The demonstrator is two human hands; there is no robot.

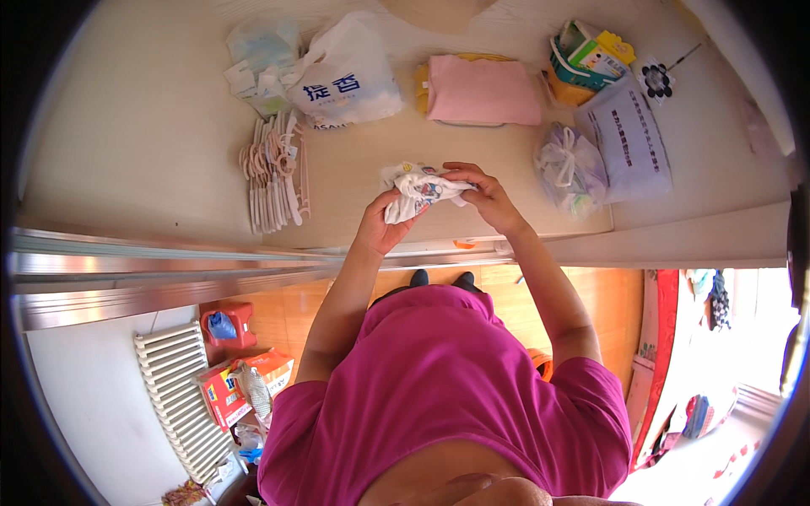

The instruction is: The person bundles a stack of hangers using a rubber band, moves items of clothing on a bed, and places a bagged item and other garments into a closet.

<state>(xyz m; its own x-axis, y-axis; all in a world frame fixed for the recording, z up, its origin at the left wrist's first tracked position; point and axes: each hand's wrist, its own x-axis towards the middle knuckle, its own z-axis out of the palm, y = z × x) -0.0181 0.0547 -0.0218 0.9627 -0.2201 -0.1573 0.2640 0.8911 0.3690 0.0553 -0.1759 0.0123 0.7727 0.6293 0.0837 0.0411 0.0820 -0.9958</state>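
Between my two hands is a bunched white cloth point(426, 191) with a small coloured print; its folds hide what kind of piece it is. My left hand point(381, 224) grips its left end from below, fingers closed on it. At the other end my right hand point(488, 197) pinches the cloth, fingers curled over the top. The cloth is held over the near part of a pale wooden shelf point(354, 198). A little beyond it shows a pale piece with a yellow mark, partly hidden behind the cloth.
White hangers point(274, 173) are bunched at left, below a white plastic bag point(350, 80). Folded pink cloth point(481, 91) lies at the back. At right are a small basket point(574, 74), a tied clear bag point(569, 169) and a pale packet point(629, 139). Metal sliding rails point(169, 278) edge the shelf.
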